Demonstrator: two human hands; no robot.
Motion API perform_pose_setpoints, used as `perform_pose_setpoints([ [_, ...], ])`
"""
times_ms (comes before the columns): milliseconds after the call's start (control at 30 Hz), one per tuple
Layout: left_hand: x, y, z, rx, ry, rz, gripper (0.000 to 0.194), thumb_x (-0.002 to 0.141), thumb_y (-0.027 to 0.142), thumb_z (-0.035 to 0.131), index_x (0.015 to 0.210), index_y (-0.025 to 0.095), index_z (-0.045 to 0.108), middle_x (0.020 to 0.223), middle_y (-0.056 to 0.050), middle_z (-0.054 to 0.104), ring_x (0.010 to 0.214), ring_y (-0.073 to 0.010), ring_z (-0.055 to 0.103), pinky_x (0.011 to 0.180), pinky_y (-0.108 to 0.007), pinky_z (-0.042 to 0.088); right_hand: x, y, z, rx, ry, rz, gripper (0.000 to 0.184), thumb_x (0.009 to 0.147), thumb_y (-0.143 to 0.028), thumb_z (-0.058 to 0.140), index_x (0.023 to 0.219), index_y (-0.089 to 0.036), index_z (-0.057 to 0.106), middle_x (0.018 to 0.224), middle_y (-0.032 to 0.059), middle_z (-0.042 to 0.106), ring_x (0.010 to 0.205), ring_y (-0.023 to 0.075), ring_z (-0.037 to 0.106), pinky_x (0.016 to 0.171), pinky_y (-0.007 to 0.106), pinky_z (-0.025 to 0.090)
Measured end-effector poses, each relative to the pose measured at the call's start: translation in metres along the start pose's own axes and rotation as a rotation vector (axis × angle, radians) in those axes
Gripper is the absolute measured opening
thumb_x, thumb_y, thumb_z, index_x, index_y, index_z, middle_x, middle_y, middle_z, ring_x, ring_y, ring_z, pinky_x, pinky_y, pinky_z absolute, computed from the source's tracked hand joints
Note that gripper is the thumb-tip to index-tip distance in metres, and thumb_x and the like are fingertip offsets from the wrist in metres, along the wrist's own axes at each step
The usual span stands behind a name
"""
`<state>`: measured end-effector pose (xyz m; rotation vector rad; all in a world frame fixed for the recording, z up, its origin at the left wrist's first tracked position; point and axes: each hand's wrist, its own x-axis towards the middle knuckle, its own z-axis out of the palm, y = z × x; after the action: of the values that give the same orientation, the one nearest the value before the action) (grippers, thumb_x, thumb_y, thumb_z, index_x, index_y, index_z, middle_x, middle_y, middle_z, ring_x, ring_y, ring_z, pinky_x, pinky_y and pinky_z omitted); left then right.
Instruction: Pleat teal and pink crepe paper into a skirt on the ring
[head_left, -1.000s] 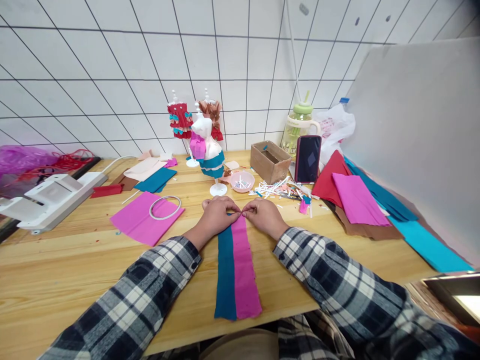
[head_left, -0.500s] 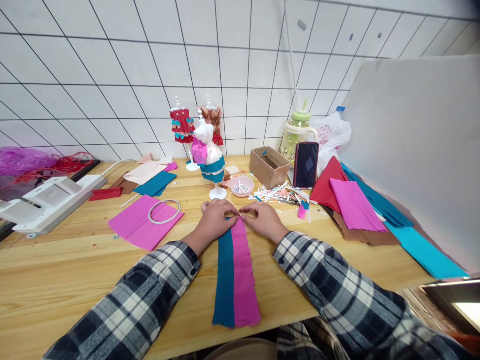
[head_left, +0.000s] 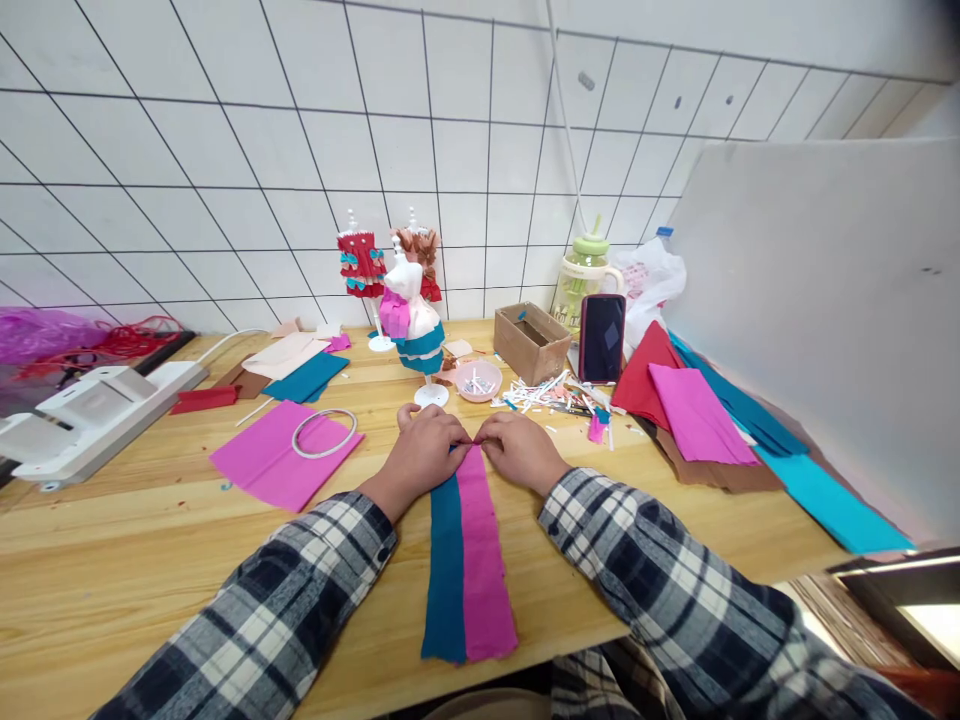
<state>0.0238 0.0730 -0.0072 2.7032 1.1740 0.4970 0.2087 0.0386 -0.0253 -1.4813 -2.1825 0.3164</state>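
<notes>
A long strip of crepe paper lies on the table in front of me, with a teal band (head_left: 444,570) on its left and a magenta band (head_left: 487,570) on its right. At its far end, my left hand (head_left: 429,450) pinches the top edge between thumb and fingers. Close beside it, my right hand (head_left: 521,450) is closed in a pinch on the same edge, the fingertips of both hands nearly meeting. Just beyond stands a small white dress form (head_left: 407,285) wearing white, teal and magenta paper. My fingers hide the very top of the strip.
Left of my hands, a white ring (head_left: 324,453) rests on a magenta sheet (head_left: 262,465). A pink dish (head_left: 480,393), a cardboard box (head_left: 532,355), paper scraps (head_left: 540,392) and a phone (head_left: 602,340) stand behind. Folded coloured papers (head_left: 701,410) lie right; a power strip (head_left: 112,415) left.
The camera view has shifted slightly, so everything sits a little lower and further left. Both hands keep pinching the strip's far edge, with the right fingers curled in more.
</notes>
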Motion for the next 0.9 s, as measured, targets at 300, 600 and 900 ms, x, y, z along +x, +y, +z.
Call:
perform_pose_setpoints([
  [300,-0.008,-0.011,-0.008,0.055,-0.051,0.120,0.023,0.091,0.035,0.052,0.096,0.034,0.073,0.105,-0.003,0.072,0.100,-0.0252,0.053,0.096,-0.052,0.019,-0.001,-0.001,-0.003,-0.042,0.007,-0.017,0.031,0.084,-0.012,0.050,0.103,-0.023,0.072,0.104,0.0046,0.070,0.100,0.0197,0.059,0.091,0.030,0.043],
  [600,-0.008,-0.004,-0.009,0.081,-0.009,0.053,0.013,0.085,0.030,0.056,0.081,0.023,0.066,0.087,-0.004,0.070,0.095,-0.0243,0.054,0.095,-0.049,0.022,-0.003,-0.005,-0.003,-0.030,-0.028,-0.101,0.035,0.084,-0.010,0.048,0.102,-0.025,0.073,0.105,0.0017,0.070,0.100,0.0185,0.060,0.091,0.029,0.044],
  [900,-0.010,-0.014,-0.018,0.136,-0.064,0.223,0.021,0.090,0.030,0.050,0.090,0.026,0.071,0.095,-0.003,0.071,0.096,-0.0234,0.055,0.091,-0.047,0.026,-0.001,-0.005,-0.005,-0.094,-0.117,-0.098,0.036,0.085,-0.012,0.048,0.104,-0.027,0.073,0.108,0.0015,0.069,0.102,0.0189,0.059,0.093,0.031,0.044],
])
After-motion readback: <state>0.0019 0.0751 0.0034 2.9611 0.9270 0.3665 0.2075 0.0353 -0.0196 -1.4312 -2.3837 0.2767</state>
